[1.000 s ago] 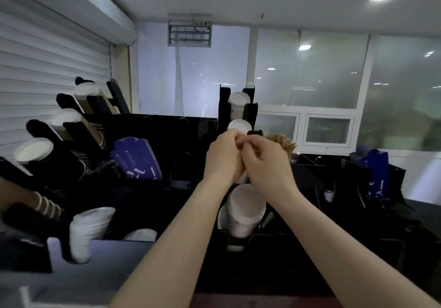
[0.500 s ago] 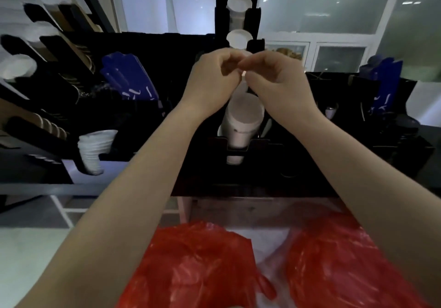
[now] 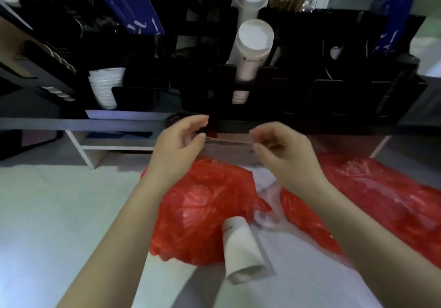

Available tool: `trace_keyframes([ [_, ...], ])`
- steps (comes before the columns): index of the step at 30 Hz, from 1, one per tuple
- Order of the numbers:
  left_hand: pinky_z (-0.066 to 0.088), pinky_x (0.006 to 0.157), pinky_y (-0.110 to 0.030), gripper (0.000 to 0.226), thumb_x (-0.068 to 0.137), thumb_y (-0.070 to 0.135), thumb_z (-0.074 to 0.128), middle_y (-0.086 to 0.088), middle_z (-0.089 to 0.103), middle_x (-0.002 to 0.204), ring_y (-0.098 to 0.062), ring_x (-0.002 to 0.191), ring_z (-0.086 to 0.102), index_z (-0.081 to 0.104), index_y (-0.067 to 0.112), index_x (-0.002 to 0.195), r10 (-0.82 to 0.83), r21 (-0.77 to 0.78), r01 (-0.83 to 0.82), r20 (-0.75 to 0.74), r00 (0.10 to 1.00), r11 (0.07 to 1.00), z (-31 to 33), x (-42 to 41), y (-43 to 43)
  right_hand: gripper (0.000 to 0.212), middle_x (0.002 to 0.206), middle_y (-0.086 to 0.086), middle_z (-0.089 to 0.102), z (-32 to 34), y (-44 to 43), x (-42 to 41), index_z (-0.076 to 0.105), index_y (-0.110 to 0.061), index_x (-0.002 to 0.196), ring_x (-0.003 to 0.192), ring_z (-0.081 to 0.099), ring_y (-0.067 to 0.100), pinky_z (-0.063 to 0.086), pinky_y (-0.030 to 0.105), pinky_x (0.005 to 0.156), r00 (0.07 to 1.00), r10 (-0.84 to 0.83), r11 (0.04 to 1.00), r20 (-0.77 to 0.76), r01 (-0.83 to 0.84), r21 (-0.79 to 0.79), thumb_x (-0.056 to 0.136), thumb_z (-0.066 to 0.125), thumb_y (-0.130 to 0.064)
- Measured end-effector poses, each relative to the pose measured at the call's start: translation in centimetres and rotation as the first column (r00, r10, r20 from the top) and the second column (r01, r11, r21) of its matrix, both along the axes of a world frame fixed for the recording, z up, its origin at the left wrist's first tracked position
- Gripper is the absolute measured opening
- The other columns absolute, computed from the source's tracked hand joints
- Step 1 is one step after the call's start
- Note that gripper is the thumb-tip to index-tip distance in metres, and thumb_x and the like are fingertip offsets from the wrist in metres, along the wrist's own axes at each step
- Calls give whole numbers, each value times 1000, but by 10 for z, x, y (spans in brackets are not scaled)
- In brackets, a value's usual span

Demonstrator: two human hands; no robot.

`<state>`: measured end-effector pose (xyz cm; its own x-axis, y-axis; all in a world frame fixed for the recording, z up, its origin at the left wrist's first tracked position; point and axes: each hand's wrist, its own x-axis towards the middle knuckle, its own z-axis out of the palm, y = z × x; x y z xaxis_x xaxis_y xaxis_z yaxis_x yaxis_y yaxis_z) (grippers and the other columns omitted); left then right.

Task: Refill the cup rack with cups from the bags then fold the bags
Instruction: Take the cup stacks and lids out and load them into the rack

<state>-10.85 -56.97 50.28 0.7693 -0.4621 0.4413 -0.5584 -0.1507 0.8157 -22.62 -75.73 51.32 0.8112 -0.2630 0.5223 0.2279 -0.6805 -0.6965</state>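
Nearest you, a short stack of white paper cups (image 3: 241,252) lies on its side on the white surface (image 3: 47,212), touching the crumpled red plastic bag on the left (image 3: 205,207). Nudge that bag and the stack probably rolls off. A flatter red plastic bag (image 3: 381,195) lies to the right; I can't tell what is in either.

Above them your left hand (image 3: 176,147) and right hand (image 3: 284,155) are apart, each pinching an end of a thin tan elastic band (image 3: 226,140) pulled taut. If one pinch slips, it snaps back or flies off.

Beyond is the black cup rack (image 3: 334,93). Its centre channel holds tall white cup stacks (image 3: 254,45). The right slots are too dark to tell. A ribbed white stack (image 3: 106,88) sits at the left.
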Motion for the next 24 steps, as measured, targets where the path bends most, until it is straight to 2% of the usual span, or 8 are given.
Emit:
trace_keyframes([
  [2, 45, 99, -23, 35, 92, 10, 56, 19, 63, 116, 5, 110, 56, 57, 34, 118, -16, 25, 18, -69, 997, 1000, -24, -8, 8, 21, 75, -18, 65, -32, 2, -7, 62, -36, 83, 69, 60, -2, 44, 11, 63, 975, -69, 998, -210, 67, -17, 82, 68, -16],
  [4, 44, 100, -24, 36, 91, 12, 58, 17, 63, 117, 5, 111, 56, 57, 35, 119, -24, 76, 32, -109, 994, 997, -47, -15, 14, 5, 70, -11, 64, -63, 5, -13, 65, -27, 79, 64, 60, 4, 45, 20, 58, 858, -106, 993, -503, 114, -15, 82, 69, -29],
  [8, 34, 93, -5, 40, 90, 21, 59, 22, 56, 126, 14, 115, 46, 55, 40, 124, -10, 201, 32, -109, 994, 979, -75, -23, 22, 62, 101, 1, 67, -120, 29, -18, 57, -20, 108, 92, 63, 21, 51, 33, 74, 544, -144, 990, -827, 79, -121, 70, 60, -69],
  [11, 27, 86, 6, 41, 89, 21, 60, 23, 52, 127, 18, 112, 42, 53, 40, 125, -28, 236, 52, -102, 994, 970, -80, -24, 25, 92, 127, 1, 57, -141, 46, -22, 36, -21, 137, 114, 55, 21, 46, 31, 91, 475, -103, 993, -874, 95, -66, 63, 66, -67],
  [15, 28, 83, 6, 43, 89, 23, 60, 24, 51, 129, 13, 117, 43, 50, 44, 126, -44, 249, 69, -107, 993, 966, -84, -23, 28, 75, 122, -3, 59, -135, 44, -30, 36, -25, 136, 106, 59, 14, 48, 28, 88, 613, -23, 982, -790, 161, 96, 73, 73, -42],
  [17, 30, 80, 5, 51, 89, 27, 61, 28, 46, 132, 14, 118, 43, 42, 48, 131, -43, 253, 72, -120, 992, 965, -84, -23, 27, 75, 115, -10, 60, -119, 38, -37, 33, -32, 138, 101, 60, 8, 49, 24, 84, 737, 74, 939, -672, 176, 296, 75, 74, -28],
  [21, 36, 65, 6, 89, 88, 31, 62, 30, 31, 139, 27, 76, 47, -4, 56, 142, -73, 161, 94, -132, 989, 982, -65, -20, 20, 73, 117, -16, 59, -68, 22, -49, 40, -53, 126, 107, 59, 9, 56, 41, 80, 929, 63, 852, -365, 140, 504, 66, 74, -30],
  [24, 31, 81, -1, 93, 88, 33, 60, 31, 23, 145, 37, 96, 32, -12, 58, 140, -94, 112, 91, 18, 995, 989, -25, -7, 8, 68, 109, -14, 65, -19, 10, -46, 47, -49, 121, 99, 64, 9, 56, 27, 71, 998, -26, 854, -54, 50, 518, 65, 78, -24],
])
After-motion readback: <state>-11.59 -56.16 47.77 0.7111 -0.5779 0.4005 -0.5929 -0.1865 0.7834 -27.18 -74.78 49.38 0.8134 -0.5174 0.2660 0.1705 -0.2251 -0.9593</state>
